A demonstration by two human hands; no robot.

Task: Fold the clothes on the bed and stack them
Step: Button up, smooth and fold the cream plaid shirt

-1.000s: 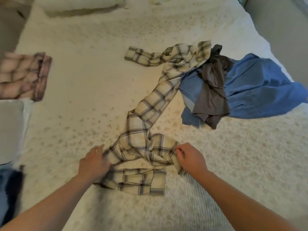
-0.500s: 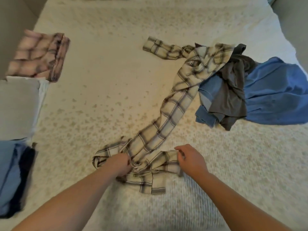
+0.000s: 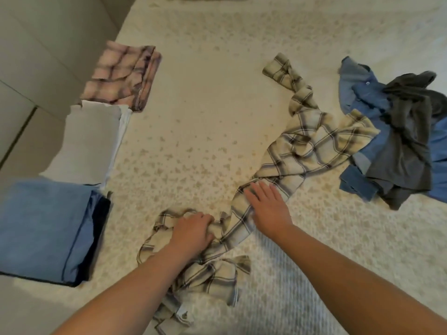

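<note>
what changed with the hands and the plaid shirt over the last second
The right hand let go of the bunched hem it was pinching and now lies flat with straight fingers on the plaid shirt, farther up its length. The left hand moved inward and closed its grip on a gathered fold. The blue and grey pile and the folded clothes on the left stayed as they were.

One head-worn wide-angle view, looking forward and steeply down from above the bed point(image 3: 217, 105), close over both forearms; the bed's left edge runs along the frame's left side.
</note>
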